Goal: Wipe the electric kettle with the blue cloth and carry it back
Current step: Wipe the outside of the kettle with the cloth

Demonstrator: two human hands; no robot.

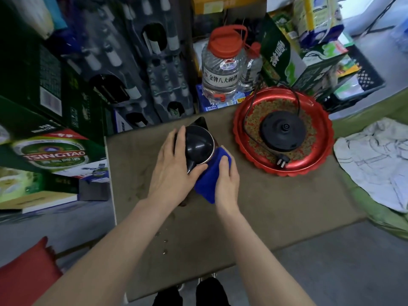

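The electric kettle [197, 145], black-lidded with a steel rim, stands on the brown table [276, 206] near its far edge. My left hand [174, 166] wraps around the kettle's left side, thumb near the handle. My right hand [227, 182] presses the blue cloth [209, 182] against the kettle's right side, fingers over the cloth. The kettle's black base [282, 131] lies in a red round tray [318, 151] to the right, with its cord and plug [282, 162] resting in the tray.
Two clear jugs [223, 69] with red caps stand behind the table. Beer cartons [53, 151] and packs of bottles are stacked at the left and back. A white cloth [375, 160] lies on green fabric at the right. A red stool [26, 274] is at lower left.
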